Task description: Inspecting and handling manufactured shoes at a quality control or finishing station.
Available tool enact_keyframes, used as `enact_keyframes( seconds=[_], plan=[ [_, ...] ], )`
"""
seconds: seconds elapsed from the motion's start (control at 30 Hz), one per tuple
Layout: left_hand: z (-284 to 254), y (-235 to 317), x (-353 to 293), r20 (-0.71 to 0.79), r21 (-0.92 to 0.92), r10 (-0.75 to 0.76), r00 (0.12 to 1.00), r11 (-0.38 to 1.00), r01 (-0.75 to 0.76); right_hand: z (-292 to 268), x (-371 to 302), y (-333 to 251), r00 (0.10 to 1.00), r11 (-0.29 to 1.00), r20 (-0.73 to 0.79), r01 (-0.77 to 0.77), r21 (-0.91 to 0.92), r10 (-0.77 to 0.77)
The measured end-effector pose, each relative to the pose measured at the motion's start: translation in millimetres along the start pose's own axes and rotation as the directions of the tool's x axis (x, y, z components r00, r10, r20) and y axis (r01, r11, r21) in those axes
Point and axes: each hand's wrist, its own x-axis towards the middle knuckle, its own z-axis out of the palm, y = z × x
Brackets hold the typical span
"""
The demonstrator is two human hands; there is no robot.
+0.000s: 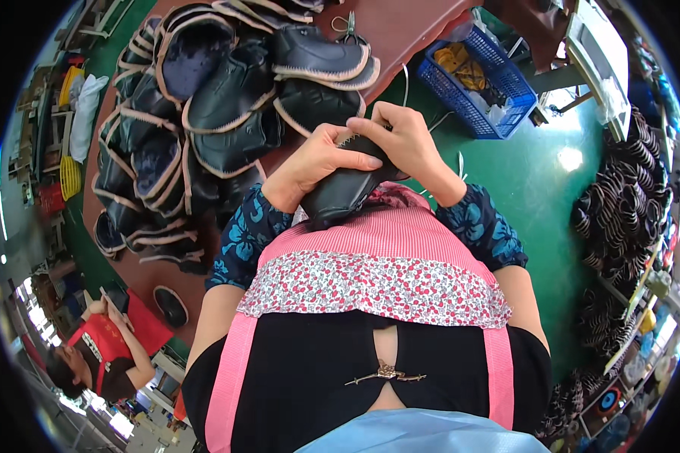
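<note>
A black shoe upper is held tilted just above my lap, against the pink apron. My left hand is closed on its near side, thumb laid across the black surface. My right hand grips the far edge, its fingers bent close to the left hand's fingertips. A pale zigzag edge shows between the hands; the rest of that edge is hidden under the fingers. Just left of my hands lies a big heap of black shoe uppers with pale toothed edges.
The heap rests on a reddish-brown table; small snips lie at its far side. Beyond my right hand, a blue plastic basket holds yellow and white material. Striped dark bundles are stacked at right. Another person sits at lower left.
</note>
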Motion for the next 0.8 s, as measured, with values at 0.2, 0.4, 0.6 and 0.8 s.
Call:
enact_keyframes(
  seconds=[0.2,0.4,0.6,0.8],
  plan=[
    [-50.1,94.5,65.3,0.000,-0.040,0.003,1.000,0.999,-0.003,-69.1,117.2,-9.9,0.951,0.973,0.309,-0.078,0.217,0.007],
    [-64.1,139.9,123.4,-0.070,-0.075,-0.119,0.990,0.991,0.114,-82.7,215.1,-5.6,0.946,0.988,0.312,-0.120,0.094,0.086],
    [-68.0,171.7,175.7,-0.311,-0.190,-0.045,0.949,0.982,-0.016,-130.8,310.0,9.9,0.840,0.990,0.536,0.011,0.142,-0.086],
    [-68.4,200.2,233.0,-0.446,-0.308,-0.093,0.890,0.950,-0.055,-145.6,419.5,22.2,0.715,0.993,0.690,0.095,0.068,-0.115]
  ],
)
